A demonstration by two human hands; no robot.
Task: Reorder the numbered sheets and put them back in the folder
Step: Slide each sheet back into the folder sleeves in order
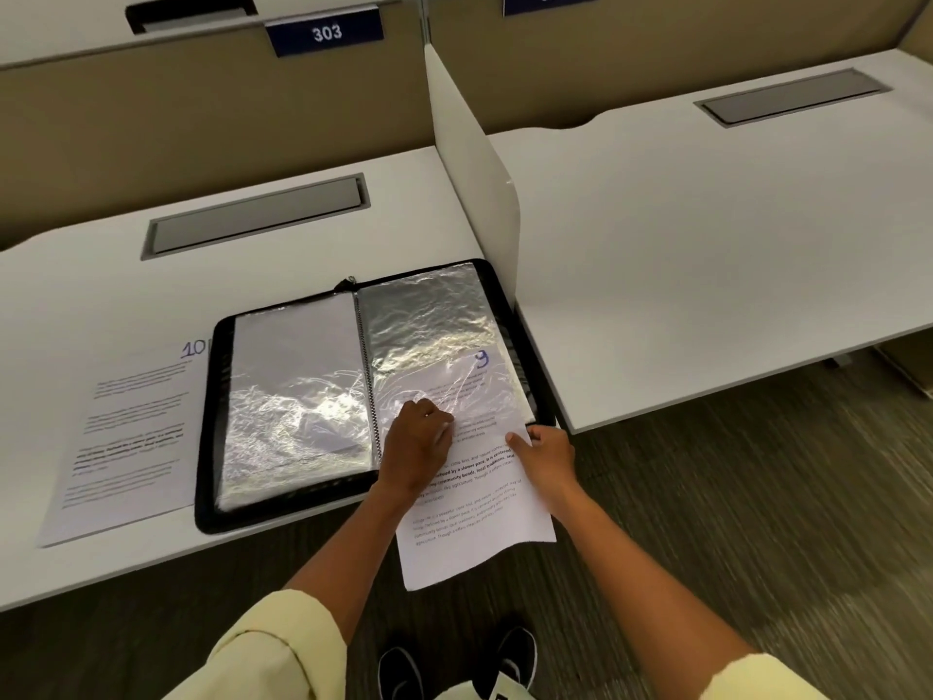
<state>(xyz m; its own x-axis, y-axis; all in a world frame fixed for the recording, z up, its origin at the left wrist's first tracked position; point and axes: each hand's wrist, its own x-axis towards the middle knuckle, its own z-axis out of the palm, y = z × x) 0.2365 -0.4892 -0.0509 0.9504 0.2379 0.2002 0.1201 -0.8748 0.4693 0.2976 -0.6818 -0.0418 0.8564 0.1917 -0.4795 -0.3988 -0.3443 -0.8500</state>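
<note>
Step in hand: inserting sheet 9 [469, 477] into the right-hand sleeve [434, 341] of the open folder [207, 447] on the tabletop [101, 275]. The left hand [416, 447] pinches the sleeve mouth; the right hand [548, 459] grips the sheet's edge. About half protrudes. Next: slide it fully in, keeping the mouth open. Sheet 10 [131, 437] lies beside the folder.

Open folder [363, 391] on tabletop [101, 275] before me, sheet 10 [126, 437] left of it, sheet 9 [469, 487] half inside its right sleeve.
</note>
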